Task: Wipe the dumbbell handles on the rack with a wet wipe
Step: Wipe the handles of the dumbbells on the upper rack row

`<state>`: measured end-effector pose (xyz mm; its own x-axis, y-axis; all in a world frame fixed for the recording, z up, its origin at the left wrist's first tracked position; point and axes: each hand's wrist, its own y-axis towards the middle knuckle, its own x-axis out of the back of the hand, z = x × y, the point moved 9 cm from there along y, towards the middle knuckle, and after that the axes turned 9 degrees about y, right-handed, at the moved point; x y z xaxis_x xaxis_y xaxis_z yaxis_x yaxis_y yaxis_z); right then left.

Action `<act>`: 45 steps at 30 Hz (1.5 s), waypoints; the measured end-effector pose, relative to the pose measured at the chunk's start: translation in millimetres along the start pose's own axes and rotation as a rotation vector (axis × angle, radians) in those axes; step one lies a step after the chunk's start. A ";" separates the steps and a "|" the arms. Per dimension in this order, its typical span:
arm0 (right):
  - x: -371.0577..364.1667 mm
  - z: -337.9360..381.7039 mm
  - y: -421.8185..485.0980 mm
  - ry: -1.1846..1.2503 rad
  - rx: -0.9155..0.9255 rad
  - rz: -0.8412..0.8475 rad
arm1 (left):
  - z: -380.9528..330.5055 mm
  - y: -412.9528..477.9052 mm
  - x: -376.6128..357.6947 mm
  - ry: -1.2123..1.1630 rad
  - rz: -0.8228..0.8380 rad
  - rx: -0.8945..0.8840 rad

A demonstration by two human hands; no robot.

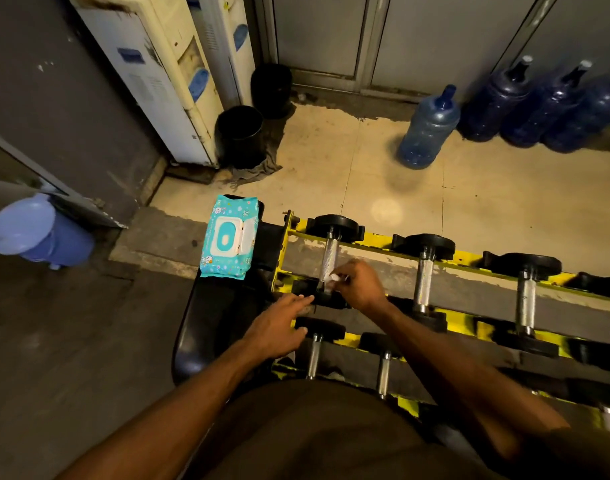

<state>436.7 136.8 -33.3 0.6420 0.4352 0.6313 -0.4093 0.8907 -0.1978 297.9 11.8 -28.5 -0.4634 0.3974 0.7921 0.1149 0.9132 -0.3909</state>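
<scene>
Yellow rack rails crossed the lower right, where the right hand pinched a wet wipe around the near end of the leftmost dumbbell handle. Its shaft ran up-frame from there. The left hand lay flat and empty just beside it.

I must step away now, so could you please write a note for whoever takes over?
Right hand pinches a white wet wipe against the knurled metal handle of the leftmost top-row dumbbell, near its close end. Left hand lies open beside that end. Teal wipes pack sits on the black bench left of the yellow rack. Handles already wiped: cannot tell. Left: this handle, probably others.
</scene>
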 end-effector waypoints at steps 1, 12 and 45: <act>4.1 -8.6 -6.4 0.090 -0.030 -0.030 | 0.2 -2.5 -1.2 -0.017 -0.035 0.016; 40.1 -76.8 -100.2 0.550 -0.300 -0.264 | -58.4 -12.3 -37.5 -0.135 -0.104 0.057; 144.5 -169.6 -103.7 0.642 -0.480 -0.169 | -195.7 53.9 -91.3 -0.036 -0.093 0.043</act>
<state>681.9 129.7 -48.7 0.9758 0.1506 0.1583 -0.0449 0.8473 -0.5293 518.3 42.4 -30.2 -0.5019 0.3067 0.8087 0.0322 0.9410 -0.3369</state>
